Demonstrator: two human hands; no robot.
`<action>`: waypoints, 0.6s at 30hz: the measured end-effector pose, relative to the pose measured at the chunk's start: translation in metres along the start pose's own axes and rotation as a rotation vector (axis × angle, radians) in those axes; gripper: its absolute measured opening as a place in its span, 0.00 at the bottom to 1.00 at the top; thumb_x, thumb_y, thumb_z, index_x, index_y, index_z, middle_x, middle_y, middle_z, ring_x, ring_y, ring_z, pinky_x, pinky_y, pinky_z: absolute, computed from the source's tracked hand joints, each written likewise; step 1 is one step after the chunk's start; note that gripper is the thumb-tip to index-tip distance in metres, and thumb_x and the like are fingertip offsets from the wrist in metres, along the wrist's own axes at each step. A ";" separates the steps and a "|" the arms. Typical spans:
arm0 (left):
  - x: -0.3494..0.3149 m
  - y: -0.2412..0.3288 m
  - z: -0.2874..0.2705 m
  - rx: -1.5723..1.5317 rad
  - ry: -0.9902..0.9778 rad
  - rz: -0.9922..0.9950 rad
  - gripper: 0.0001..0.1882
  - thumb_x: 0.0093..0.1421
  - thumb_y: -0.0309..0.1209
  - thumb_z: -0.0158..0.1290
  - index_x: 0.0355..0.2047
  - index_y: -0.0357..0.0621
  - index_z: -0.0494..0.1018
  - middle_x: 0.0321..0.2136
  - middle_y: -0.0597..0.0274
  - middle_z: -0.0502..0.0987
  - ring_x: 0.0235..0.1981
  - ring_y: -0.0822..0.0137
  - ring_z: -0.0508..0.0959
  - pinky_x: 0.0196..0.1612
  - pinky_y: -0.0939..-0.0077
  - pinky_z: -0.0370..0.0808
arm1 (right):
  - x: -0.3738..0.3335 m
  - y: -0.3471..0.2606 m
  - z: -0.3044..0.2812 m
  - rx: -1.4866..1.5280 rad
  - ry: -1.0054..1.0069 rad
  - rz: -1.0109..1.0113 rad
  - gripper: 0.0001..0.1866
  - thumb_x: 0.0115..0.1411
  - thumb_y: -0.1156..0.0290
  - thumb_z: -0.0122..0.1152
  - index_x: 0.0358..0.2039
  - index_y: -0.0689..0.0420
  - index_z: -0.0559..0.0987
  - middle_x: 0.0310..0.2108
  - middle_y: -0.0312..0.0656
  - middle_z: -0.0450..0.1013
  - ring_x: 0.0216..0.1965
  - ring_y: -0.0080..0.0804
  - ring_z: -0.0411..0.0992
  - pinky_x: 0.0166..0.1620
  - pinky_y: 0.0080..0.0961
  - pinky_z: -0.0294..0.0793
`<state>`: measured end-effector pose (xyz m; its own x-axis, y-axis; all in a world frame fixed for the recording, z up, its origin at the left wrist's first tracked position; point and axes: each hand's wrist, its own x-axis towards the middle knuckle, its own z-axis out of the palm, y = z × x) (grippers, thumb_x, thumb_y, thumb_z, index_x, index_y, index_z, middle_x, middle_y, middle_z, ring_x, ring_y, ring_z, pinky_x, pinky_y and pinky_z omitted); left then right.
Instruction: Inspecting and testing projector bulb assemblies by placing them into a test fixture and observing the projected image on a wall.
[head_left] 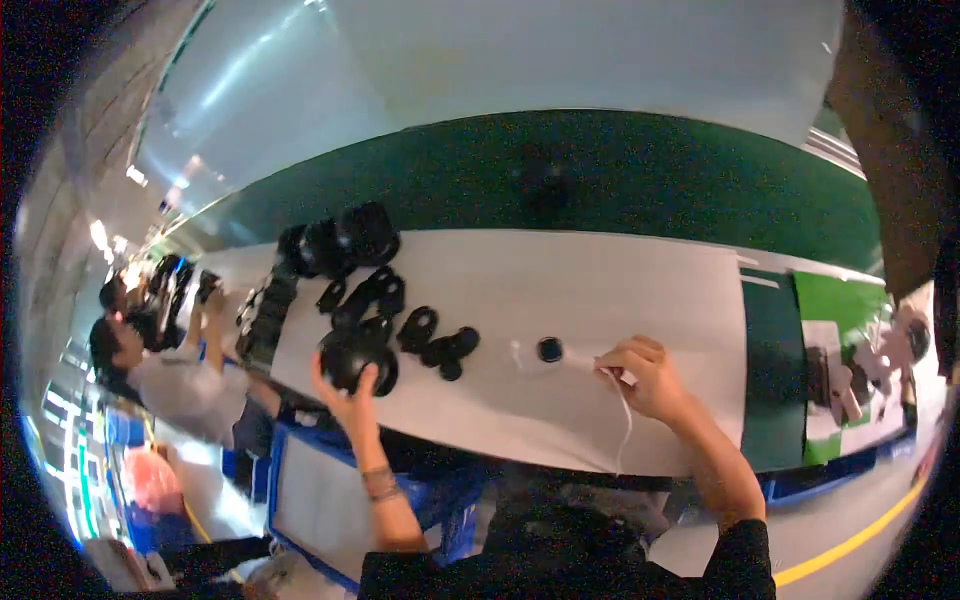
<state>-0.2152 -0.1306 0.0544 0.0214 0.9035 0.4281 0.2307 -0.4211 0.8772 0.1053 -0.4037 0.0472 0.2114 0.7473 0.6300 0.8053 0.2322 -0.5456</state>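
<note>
Black part (344, 360) in left hand (350, 406)

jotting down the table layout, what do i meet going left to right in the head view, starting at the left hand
Left hand holding a round black part → cluster of small black parts → small dark piece → right hand pinching a thin white cord → bright green mat

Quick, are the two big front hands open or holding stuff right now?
Left hand: holding a round black part.
Right hand: closed, pinching a thin white cord.
</note>
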 end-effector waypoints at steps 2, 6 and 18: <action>0.003 0.001 -0.010 -0.108 -0.001 0.059 0.44 0.47 0.25 0.64 0.65 0.46 0.57 0.63 0.52 0.58 0.61 0.53 0.65 0.62 0.62 0.66 | 0.007 -0.003 -0.006 -0.017 0.028 0.024 0.12 0.47 0.80 0.72 0.32 0.55 0.80 0.24 0.37 0.75 0.25 0.33 0.73 0.30 0.29 0.71; -0.030 0.072 0.027 -0.437 -0.412 -0.057 0.55 0.38 0.30 0.71 0.66 0.50 0.53 0.62 0.55 0.59 0.61 0.52 0.64 0.59 0.56 0.71 | 0.002 -0.005 -0.039 0.034 0.143 0.097 0.13 0.46 0.82 0.73 0.32 0.55 0.82 0.30 0.38 0.75 0.31 0.35 0.75 0.33 0.27 0.75; -0.108 0.098 0.218 -0.771 -1.638 -0.007 0.60 0.36 0.33 0.74 0.68 0.47 0.50 0.67 0.51 0.55 0.68 0.55 0.56 0.69 0.60 0.53 | -0.008 -0.048 -0.127 0.222 0.077 0.301 0.12 0.45 0.80 0.75 0.30 0.59 0.80 0.33 0.42 0.79 0.38 0.38 0.78 0.43 0.31 0.77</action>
<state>0.0170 -0.2516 0.0467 0.9659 -0.1399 0.2180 -0.2092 0.0752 0.9750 0.1351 -0.5004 0.1387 0.4683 0.7554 0.4583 0.5630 0.1447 -0.8137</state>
